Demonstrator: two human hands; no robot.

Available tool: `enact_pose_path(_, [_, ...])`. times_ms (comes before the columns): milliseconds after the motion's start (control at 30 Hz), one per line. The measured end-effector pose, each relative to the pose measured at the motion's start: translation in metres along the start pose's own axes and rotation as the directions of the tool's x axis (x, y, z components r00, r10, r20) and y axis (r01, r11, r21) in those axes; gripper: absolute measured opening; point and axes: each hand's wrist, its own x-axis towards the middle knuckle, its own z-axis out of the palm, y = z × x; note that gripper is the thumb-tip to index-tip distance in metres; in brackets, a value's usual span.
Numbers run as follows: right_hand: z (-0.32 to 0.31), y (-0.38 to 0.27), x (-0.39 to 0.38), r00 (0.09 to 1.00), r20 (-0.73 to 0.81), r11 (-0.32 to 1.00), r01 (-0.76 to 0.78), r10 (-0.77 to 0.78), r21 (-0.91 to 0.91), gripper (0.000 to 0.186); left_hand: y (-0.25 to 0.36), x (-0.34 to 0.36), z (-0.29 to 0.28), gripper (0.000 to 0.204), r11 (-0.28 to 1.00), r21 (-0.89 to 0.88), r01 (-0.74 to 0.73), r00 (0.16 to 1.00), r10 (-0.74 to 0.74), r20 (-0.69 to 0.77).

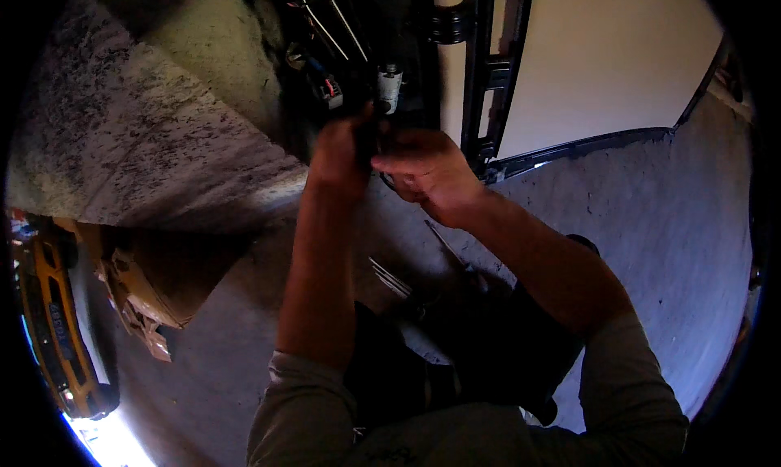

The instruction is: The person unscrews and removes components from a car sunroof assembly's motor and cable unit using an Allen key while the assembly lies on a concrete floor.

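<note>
My left hand [340, 150] and my right hand [427, 170] are close together near the top centre, both closed. Between them is a dark object, too deep in shadow to name. The right hand's thumb and fingers pinch together beside it. Just beyond the hands stands a small white cylindrical container [390, 90] with a dark cap. To its left, a small dark part [329, 93] with a red spot sits among shadowed pieces. Thin pale wires [325, 32] run down toward the hands from the upper edge.
A black frame [492, 76] borders a large cream panel [610, 52] at right. At left are a speckled grey slab [154, 125], a torn cardboard box [150, 288] and a yellow-and-black case [61, 329]. Several thin white rods [390, 277] lie on the grey floor [634, 215].
</note>
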Motion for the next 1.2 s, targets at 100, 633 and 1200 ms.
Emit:
enact_pose_path(100, [0.002,-0.002,0.0,0.994,-0.074,0.957,0.057,-0.082,-0.284,0.018,0.001,-0.002,0.007,0.02,0.998,0.061,-0.029,0.997,0.033,-0.071])
enact_pose_path(633, [-0.004,0.009,0.001,0.86,0.02,0.472,0.298,-0.509,-0.83,0.018,-0.004,0.004,0.004,0.03,0.999,-0.045,-0.02,0.997,0.024,0.077])
enact_pose_path(1200, [-0.015,-0.005,0.011,1.0,0.024,0.972,-0.015,0.021,-0.232,0.009,-0.001,0.004,-0.005,0.023,0.999,-0.001,-0.032,0.999,0.032,0.035])
